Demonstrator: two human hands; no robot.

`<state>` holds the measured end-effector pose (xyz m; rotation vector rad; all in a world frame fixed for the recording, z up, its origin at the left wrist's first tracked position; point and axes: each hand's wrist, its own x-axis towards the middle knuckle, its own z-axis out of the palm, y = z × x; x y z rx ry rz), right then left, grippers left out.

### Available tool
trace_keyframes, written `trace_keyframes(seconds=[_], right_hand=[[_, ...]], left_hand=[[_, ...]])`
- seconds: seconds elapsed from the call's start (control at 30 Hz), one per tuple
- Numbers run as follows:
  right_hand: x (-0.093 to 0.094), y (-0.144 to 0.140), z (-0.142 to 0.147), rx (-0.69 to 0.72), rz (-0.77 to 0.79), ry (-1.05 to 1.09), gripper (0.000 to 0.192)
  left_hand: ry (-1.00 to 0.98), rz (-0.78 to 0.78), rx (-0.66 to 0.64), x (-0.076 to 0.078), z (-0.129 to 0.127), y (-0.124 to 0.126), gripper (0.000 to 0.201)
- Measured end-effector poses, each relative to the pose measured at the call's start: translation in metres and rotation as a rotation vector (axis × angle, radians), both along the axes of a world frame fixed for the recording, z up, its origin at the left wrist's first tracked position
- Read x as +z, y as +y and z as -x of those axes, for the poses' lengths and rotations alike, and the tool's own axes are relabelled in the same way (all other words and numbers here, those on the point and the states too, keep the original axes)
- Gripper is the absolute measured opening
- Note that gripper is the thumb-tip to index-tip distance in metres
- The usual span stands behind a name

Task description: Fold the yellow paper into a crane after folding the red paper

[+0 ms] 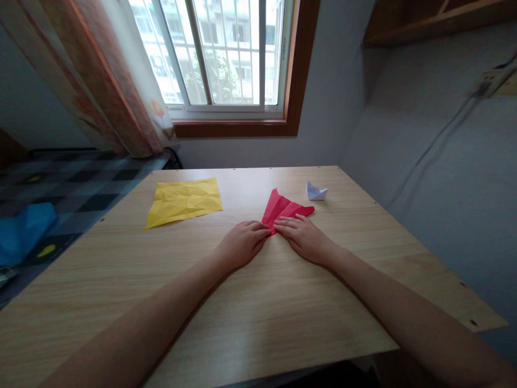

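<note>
Head view: at the far left, off the table's edge, a blue cloth (24,229) lies on a dark checked cover (81,188), and a patterned curtain (117,91) hangs down beside the window (226,54). On the wooden table (258,312), toward its left and far side, a creased yellow sheet (183,200) lies flat and well apart from both hands.

Near the table's middle, the left hand (241,243) rests palm down with the fingers curled inward, their tips pressing the near corner of the red paper (283,209). It closes on nothing; it only bears down on the paper's point.

The red paper is folded into a pointed, wedge-like shape and lies flat on the table, its narrow end toward the person, between the two hands' fingertips.

The right hand (305,237) lies flat and spread, fingers stretched leftward over the paper's near edge, holding it against the table without grasping it.

Farther right and beyond the red paper, a small white paper boat (315,191) stands by itself, near the red paper but not touching it. The grey wall (424,134) closes the right side.
</note>
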<state>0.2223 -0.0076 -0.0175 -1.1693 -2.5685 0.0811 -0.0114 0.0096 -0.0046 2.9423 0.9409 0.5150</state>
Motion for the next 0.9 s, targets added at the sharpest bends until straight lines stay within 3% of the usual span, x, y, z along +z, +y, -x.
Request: trace_keyframes(seconds=[0.6, 0.9], right_hand=[[0.008, 0.010, -0.019, -0.189, -0.012, -0.046, 0.034], [0.007, 0.014, -0.026, -0.444, -0.038, -0.099, 0.030]], left_hand=[[-0.003, 0.007, 0.005, 0.002, 0.000, -0.001, 0.028], [-0.015, 0.011, -0.001, 0.001, 0.001, 0.000, 0.028]])
